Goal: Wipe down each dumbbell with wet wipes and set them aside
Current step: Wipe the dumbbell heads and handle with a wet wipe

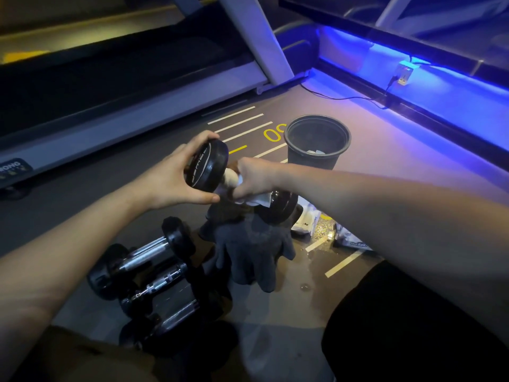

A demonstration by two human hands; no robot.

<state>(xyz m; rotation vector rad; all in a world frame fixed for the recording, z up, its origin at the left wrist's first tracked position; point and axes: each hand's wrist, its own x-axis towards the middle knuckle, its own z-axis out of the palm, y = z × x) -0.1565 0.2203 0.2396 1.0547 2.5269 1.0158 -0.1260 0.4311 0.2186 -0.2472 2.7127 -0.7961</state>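
Nearest the camera, three dumbbells are seen lying together on the floor, touching or nearly so, chrome handles exposed. Whether they have been wiped cannot be told. Just beyond them a dark cloth is bunched on the floor, with wet patches on the floor beside it.

Above the cloth, a fourth dumbbell, the held dumbbell, is kept tilted. Its upper head is clamped by the left hand, thumb below and fingers over the rim. Its lower head appears to rest on or just above the cloth; contact is hidden by the forearm. The right hand is closed around the handle with a white wipe wrapped under it.

Risks judged from this:
- The upper head is held only by a fingertip span on a smooth round edge. If moisture is carried onto it, the grip may slip and the weight may drop towards the three dumbbells or the person's legs.
- A corner of the wipe hangs loose and may be pinched under the lower head.
- If the lower head is in fact bearing on soft cloth, it may roll sideways under wiping pressure.

Beyond, a black bin with white scraps inside stands near; a spent wipe could be thrown short. Farther off, a treadmill and a cable are noted.
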